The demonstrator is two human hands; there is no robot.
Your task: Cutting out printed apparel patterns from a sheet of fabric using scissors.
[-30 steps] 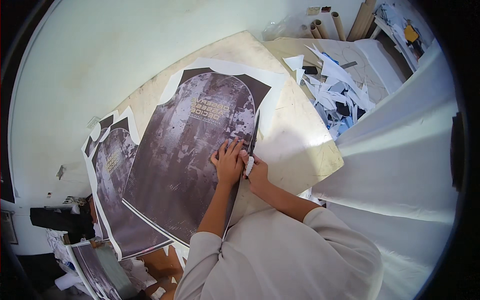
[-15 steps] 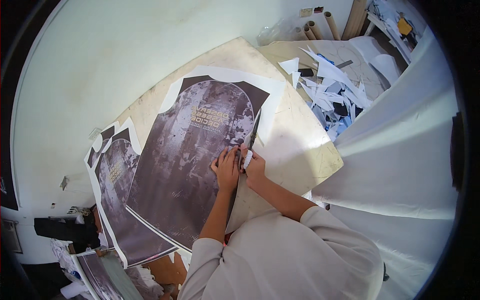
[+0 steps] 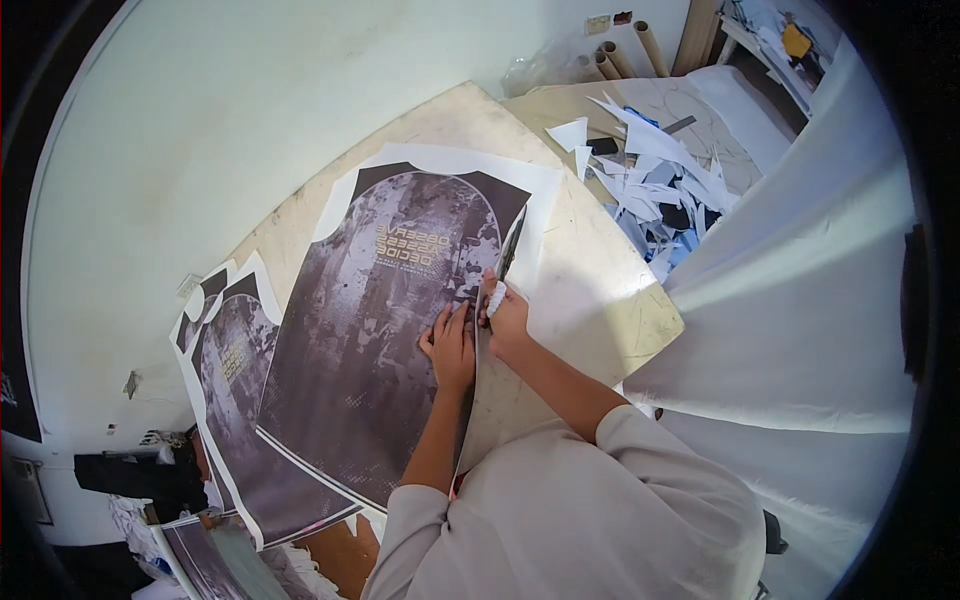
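Right hand point(image 3: 509, 314) grips scissors point(image 3: 509, 257) at the right side of the printed sheet point(image 3: 345, 310); left hand point(image 3: 452, 352) lies spread on it, holding nothing. Firm pressure there should steady the cut.

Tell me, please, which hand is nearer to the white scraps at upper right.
Right. The right hand holds the scissors at the right edge of the printed piece, below-left of the white scraps; the left hand rests on that piece, farther left.

White scraps point(image 3: 648, 140) litter a beige surface point(image 3: 560, 104); brown tubes point(image 3: 651, 48) stand behind; pale cloth point(image 3: 780, 320) hangs at right.
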